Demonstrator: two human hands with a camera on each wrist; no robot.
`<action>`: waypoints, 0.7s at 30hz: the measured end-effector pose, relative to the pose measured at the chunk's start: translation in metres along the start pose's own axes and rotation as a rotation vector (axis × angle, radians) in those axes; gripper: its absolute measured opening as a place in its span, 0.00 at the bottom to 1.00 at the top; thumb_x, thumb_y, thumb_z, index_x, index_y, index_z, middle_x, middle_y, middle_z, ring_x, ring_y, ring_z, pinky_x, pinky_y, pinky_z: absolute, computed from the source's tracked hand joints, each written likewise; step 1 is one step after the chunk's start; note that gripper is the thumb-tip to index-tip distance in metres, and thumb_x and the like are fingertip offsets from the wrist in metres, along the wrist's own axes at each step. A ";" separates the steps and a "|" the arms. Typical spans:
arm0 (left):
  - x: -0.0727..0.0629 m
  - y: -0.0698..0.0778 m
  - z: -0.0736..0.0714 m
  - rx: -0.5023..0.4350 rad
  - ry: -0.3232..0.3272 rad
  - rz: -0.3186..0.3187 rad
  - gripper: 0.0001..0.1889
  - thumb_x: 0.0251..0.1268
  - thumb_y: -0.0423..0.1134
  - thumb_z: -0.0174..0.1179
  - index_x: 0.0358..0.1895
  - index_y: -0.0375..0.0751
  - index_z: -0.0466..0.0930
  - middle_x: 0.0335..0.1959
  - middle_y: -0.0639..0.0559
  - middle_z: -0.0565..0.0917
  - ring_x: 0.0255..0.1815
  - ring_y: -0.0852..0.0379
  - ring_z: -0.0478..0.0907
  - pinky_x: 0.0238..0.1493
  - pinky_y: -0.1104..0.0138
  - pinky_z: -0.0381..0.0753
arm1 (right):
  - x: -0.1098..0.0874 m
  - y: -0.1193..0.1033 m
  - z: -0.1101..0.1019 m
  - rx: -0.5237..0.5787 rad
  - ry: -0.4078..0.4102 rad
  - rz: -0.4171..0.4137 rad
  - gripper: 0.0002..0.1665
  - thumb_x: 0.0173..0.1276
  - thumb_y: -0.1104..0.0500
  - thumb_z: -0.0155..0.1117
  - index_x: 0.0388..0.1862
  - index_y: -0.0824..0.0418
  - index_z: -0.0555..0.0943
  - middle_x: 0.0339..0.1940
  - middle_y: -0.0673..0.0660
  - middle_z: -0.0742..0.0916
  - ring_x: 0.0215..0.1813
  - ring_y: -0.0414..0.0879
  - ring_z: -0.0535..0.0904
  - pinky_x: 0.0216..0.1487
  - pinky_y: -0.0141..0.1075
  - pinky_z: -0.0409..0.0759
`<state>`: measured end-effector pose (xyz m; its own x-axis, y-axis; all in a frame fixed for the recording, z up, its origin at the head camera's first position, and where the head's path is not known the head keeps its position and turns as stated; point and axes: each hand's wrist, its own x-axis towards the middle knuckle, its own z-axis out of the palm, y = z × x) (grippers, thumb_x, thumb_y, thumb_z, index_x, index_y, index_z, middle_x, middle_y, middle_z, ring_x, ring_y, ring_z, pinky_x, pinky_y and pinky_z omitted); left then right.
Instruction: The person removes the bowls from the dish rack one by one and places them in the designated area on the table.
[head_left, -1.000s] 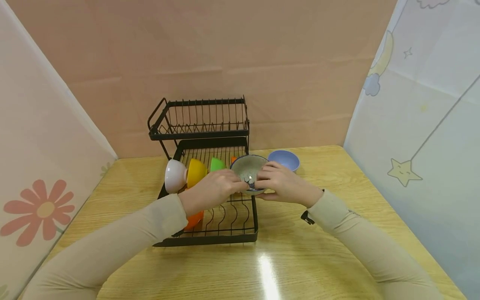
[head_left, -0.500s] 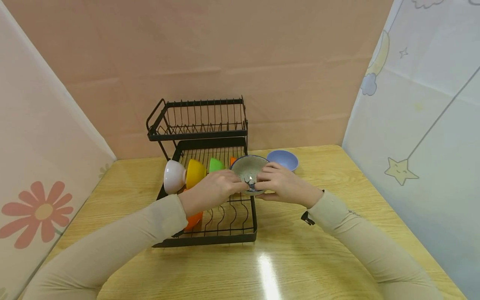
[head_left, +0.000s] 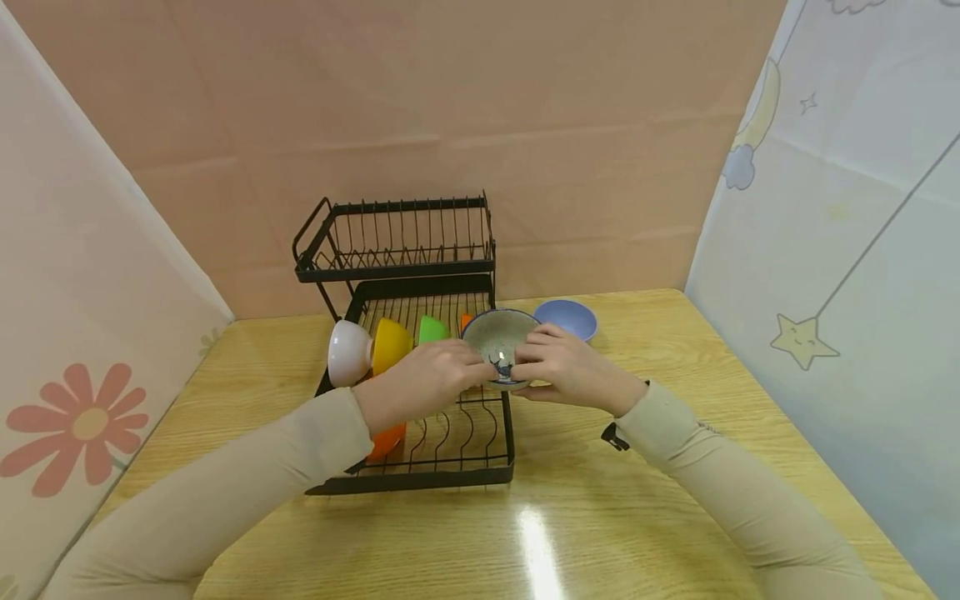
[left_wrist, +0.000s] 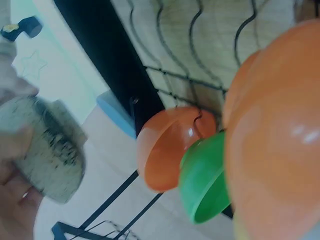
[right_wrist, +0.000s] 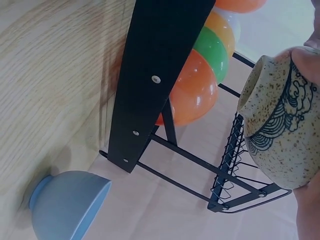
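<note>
Left hand [head_left: 433,372] and right hand [head_left: 561,367] are holding a speckled bowl [head_left: 497,332] by a black rack's [head_left: 420,481] right side, each grip firmly pinching; placement is seemingly underway, the next move likely calling for careful lowering

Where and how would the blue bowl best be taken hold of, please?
Probably by the right rim, coming from above and right: the blue bowl stands upright, mouth up, with the rack left of it and the right hand overlapping its near-left edge in the head view.
</note>
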<state>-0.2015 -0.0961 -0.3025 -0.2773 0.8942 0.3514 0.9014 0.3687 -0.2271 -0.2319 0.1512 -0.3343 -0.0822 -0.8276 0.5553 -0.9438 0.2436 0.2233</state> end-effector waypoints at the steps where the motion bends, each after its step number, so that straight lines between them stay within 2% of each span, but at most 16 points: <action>1: 0.001 -0.001 -0.002 -0.006 -0.019 -0.006 0.09 0.62 0.35 0.65 0.45 0.45 0.83 0.43 0.54 0.87 0.45 0.58 0.83 0.53 0.66 0.80 | 0.000 0.000 0.000 -0.003 -0.003 0.001 0.16 0.47 0.55 0.80 0.31 0.51 0.80 0.31 0.46 0.81 0.33 0.43 0.72 0.46 0.41 0.73; 3: 0.002 -0.004 -0.009 -0.026 -0.035 -0.032 0.09 0.65 0.39 0.63 0.47 0.45 0.82 0.47 0.51 0.85 0.49 0.55 0.82 0.55 0.63 0.79 | -0.001 0.001 0.001 -0.010 -0.009 0.005 0.15 0.49 0.54 0.79 0.31 0.51 0.80 0.31 0.46 0.81 0.33 0.43 0.73 0.46 0.41 0.73; 5: 0.003 -0.008 -0.017 -0.050 -0.022 -0.084 0.11 0.68 0.42 0.61 0.49 0.44 0.81 0.51 0.49 0.83 0.52 0.53 0.80 0.57 0.61 0.78 | -0.002 0.002 0.003 -0.014 -0.009 0.007 0.15 0.49 0.54 0.79 0.31 0.51 0.80 0.31 0.46 0.81 0.33 0.43 0.73 0.45 0.41 0.73; 8: 0.003 -0.016 -0.031 -0.071 0.010 -0.236 0.12 0.71 0.43 0.57 0.51 0.43 0.81 0.51 0.48 0.82 0.46 0.53 0.82 0.49 0.62 0.82 | -0.004 0.003 0.004 -0.017 -0.005 0.014 0.14 0.50 0.53 0.78 0.30 0.51 0.80 0.30 0.46 0.81 0.33 0.42 0.73 0.45 0.41 0.72; 10: 0.002 -0.021 -0.039 -0.097 -0.039 -0.373 0.12 0.73 0.42 0.55 0.52 0.43 0.80 0.49 0.49 0.82 0.40 0.56 0.82 0.41 0.64 0.83 | -0.005 0.003 0.005 -0.011 0.001 0.017 0.14 0.50 0.53 0.79 0.30 0.51 0.80 0.30 0.46 0.80 0.33 0.42 0.73 0.45 0.41 0.72; 11: 0.001 -0.023 -0.042 -0.120 -0.097 -0.446 0.12 0.74 0.43 0.53 0.52 0.43 0.80 0.46 0.50 0.83 0.36 0.57 0.81 0.37 0.66 0.83 | -0.006 0.003 0.006 -0.009 0.002 0.019 0.15 0.49 0.54 0.79 0.29 0.51 0.80 0.30 0.45 0.80 0.33 0.42 0.73 0.45 0.41 0.72; 13: -0.001 -0.027 -0.046 -0.192 -0.269 -0.576 0.13 0.75 0.43 0.51 0.54 0.42 0.78 0.39 0.50 0.83 0.29 0.58 0.79 0.30 0.66 0.80 | -0.006 0.003 0.006 -0.008 0.001 0.022 0.15 0.49 0.54 0.79 0.30 0.50 0.79 0.30 0.45 0.80 0.33 0.42 0.73 0.46 0.41 0.72; 15: -0.004 -0.032 -0.045 -0.278 -0.467 -0.651 0.15 0.77 0.44 0.48 0.56 0.42 0.77 0.36 0.50 0.83 0.29 0.58 0.79 0.31 0.65 0.80 | -0.006 0.003 0.006 -0.007 0.000 0.023 0.15 0.48 0.55 0.80 0.30 0.51 0.80 0.30 0.45 0.80 0.33 0.42 0.73 0.46 0.41 0.72; 17: -0.007 -0.035 -0.041 -0.374 -0.631 -0.676 0.16 0.77 0.46 0.47 0.56 0.43 0.77 0.35 0.50 0.83 0.32 0.57 0.79 0.35 0.64 0.79 | -0.006 0.002 0.005 -0.008 -0.004 0.026 0.15 0.48 0.55 0.80 0.29 0.51 0.80 0.30 0.45 0.80 0.34 0.42 0.74 0.46 0.41 0.73; 18: -0.010 -0.036 -0.039 -0.414 -0.695 -0.669 0.17 0.77 0.47 0.47 0.58 0.44 0.76 0.39 0.50 0.83 0.37 0.56 0.80 0.39 0.62 0.80 | -0.006 0.002 0.006 -0.007 -0.003 0.027 0.15 0.48 0.55 0.80 0.29 0.51 0.79 0.30 0.45 0.81 0.34 0.42 0.74 0.45 0.41 0.73; 21: -0.016 -0.039 -0.033 -0.527 -0.811 -0.611 0.17 0.76 0.50 0.48 0.59 0.48 0.75 0.50 0.50 0.81 0.51 0.54 0.78 0.54 0.56 0.77 | -0.006 0.003 0.006 -0.008 -0.003 0.025 0.16 0.48 0.55 0.80 0.29 0.51 0.79 0.30 0.45 0.81 0.33 0.42 0.74 0.45 0.41 0.73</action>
<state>-0.2212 -0.1329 -0.2695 -0.6773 0.5735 -0.4608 0.5167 0.8167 0.2570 -0.2366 0.1541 -0.3421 -0.1064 -0.8230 0.5580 -0.9390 0.2678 0.2158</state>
